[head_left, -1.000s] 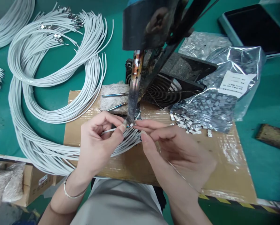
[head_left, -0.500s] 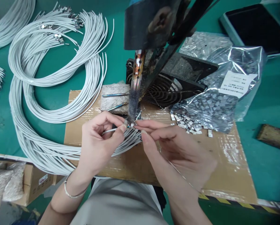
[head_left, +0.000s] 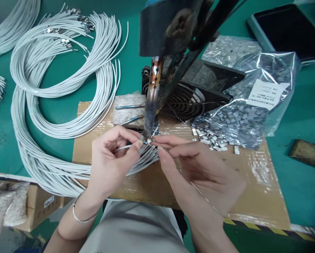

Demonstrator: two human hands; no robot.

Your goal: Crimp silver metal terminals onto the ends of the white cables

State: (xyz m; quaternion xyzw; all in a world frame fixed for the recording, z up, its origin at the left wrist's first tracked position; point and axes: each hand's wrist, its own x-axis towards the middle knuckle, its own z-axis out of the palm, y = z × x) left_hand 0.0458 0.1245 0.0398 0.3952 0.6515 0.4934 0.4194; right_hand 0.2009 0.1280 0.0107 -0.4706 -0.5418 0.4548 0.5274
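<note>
I am watching the left hand (head_left: 108, 163) pinching a thin white wire (head_left: 123, 147) just under the soldering iron tip (head_left: 147, 135), while the right hand (head_left: 199, 168) is pinching a tiny metal terminal (head_left: 150, 140) beside it (light, limp wire, best gripped near its end).

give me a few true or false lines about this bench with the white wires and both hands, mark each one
1. The left hand pinches a white wire at the tip of the soldering iron. True.
2. The right hand rests flat on the green table, far from the iron. False: its fingertips meet the left hand's right under the iron tip.
3. The bag of small metal parts lies to the right of the hands, spilling onto the cardboard. True.
4. The left wrist is bare. False: it wears a thin bracelet.
5. The loops of white wires lie to the right of the fan. False: they lie to its left.
</note>
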